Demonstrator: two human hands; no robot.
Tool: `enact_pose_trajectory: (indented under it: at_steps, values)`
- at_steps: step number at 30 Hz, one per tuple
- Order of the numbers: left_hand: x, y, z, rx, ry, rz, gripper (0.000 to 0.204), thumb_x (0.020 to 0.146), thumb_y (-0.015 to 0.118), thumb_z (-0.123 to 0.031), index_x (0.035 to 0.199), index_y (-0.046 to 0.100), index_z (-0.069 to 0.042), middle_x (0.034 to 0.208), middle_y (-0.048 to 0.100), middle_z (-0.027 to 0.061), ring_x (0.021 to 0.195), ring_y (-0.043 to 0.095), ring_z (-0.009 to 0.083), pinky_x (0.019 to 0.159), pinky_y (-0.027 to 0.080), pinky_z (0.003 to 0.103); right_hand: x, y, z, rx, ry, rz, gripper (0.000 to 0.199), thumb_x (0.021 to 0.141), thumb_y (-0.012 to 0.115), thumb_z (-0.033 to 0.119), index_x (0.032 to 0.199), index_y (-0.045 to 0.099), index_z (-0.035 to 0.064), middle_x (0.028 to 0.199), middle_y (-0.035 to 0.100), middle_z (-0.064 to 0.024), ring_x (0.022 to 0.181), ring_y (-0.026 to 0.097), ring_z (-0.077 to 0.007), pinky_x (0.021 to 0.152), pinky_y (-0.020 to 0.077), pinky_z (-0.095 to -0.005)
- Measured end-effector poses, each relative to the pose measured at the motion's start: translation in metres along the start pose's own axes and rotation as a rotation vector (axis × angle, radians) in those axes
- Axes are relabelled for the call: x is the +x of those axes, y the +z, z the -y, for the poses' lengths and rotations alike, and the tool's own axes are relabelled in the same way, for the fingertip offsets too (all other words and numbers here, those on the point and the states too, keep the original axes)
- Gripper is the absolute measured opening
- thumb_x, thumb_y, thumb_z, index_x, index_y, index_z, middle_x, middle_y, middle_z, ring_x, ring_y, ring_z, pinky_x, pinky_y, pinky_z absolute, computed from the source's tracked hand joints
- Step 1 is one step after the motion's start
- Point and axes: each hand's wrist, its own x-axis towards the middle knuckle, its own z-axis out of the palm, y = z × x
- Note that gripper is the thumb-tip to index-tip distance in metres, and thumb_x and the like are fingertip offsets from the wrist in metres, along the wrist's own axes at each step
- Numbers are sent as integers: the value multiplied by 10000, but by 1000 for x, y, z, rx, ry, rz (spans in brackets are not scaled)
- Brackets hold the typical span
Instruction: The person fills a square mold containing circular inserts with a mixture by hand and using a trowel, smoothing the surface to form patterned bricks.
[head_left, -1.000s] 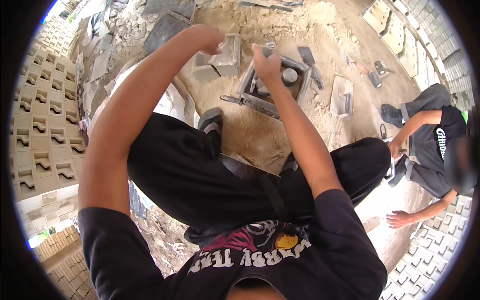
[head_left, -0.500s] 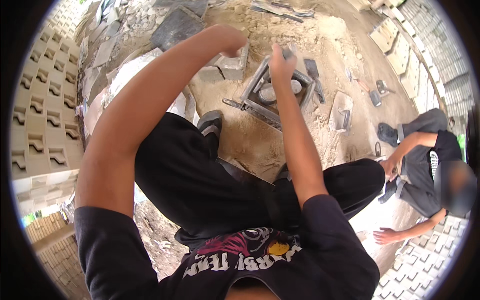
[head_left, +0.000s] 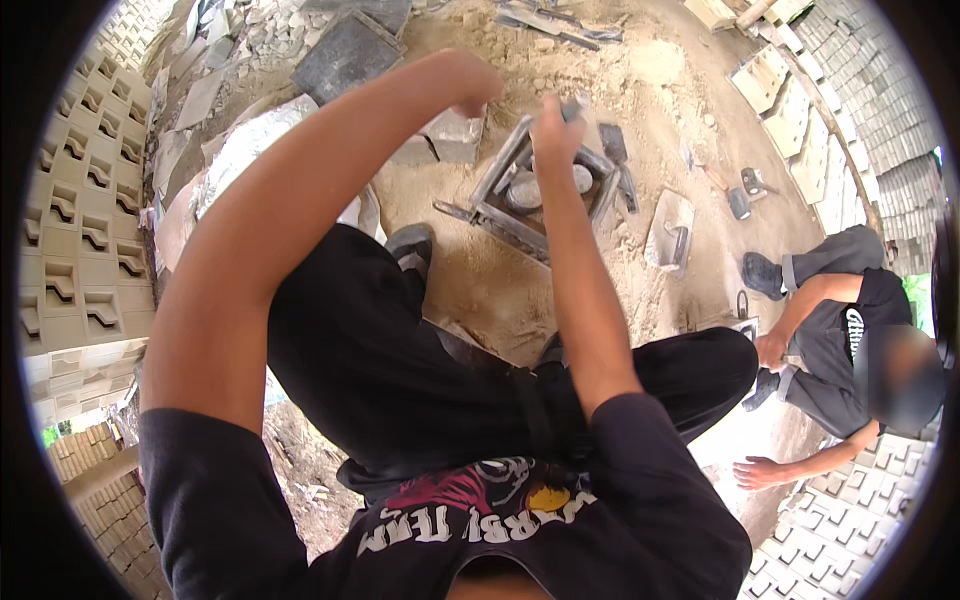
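Note:
My left hand (head_left: 478,82) hangs with a bent wrist just beyond the cracked grey block (head_left: 458,137); its fingers curl down out of sight. My right hand (head_left: 553,138) is closed over the far side of a square metal mould (head_left: 508,232). A short grey piece (head_left: 573,109) sticks out of that fist, its kind not clear. Inside the mould lie rounded grey cylinders (head_left: 524,190), partly covered by my right forearm. A bar handle (head_left: 455,211) juts from the mould's left corner.
A plastering float (head_left: 670,232), a hammer (head_left: 738,204) and dark metal strips (head_left: 613,145) lie on the sandy ground to the right. A co-worker (head_left: 830,330) sits at far right. Patterned blocks (head_left: 85,210) are stacked at left; a dark slab (head_left: 345,58) lies among rubble.
The whole view has shifted slightly, so the ground and mould sit a little further left. Both arms keep nearly the same pose, the right fist still over the mould's far side.

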Motion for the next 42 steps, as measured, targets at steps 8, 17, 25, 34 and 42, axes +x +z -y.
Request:
enact_pose_trajectory:
  at_steps: [8,17,25,34,42]
  values:
    - [-2,4,9,6,-14,20,349,911,627,-364,1146,689,-114,1116,697,105,1030,669,305,872,537,433,-8,-7,3,290,65,30,300,860,625,146,620,534,-10,583,528,11,550,476,-110,534,390,-337]
    - [2,2,0,-1,-1,7,351,903,652,-359,1136,696,-100,1130,694,115,1046,662,315,877,533,441,2,-1,-1,50,-80,30,332,876,629,206,646,554,-21,571,538,-20,548,473,-118,534,387,-359]
    - [3,8,0,-16,0,-11,338,902,648,-339,1132,690,-94,1123,696,120,1030,669,309,860,540,423,29,6,-4,-76,-185,17,398,896,616,298,698,599,-46,579,580,-69,538,548,-165,509,403,-375]
    - [3,10,0,-37,6,1,337,897,649,-331,1136,686,-96,1106,698,119,1036,665,309,863,536,441,54,29,0,-314,-267,113,421,871,615,326,669,614,-43,534,586,-134,494,585,-276,546,437,-443]
    - [-6,19,12,-73,-7,12,337,910,632,-339,1140,681,-97,1123,688,135,1047,658,325,886,526,452,65,28,1,-226,-217,134,443,892,617,336,649,600,-34,553,575,-92,525,564,-191,542,423,-386]
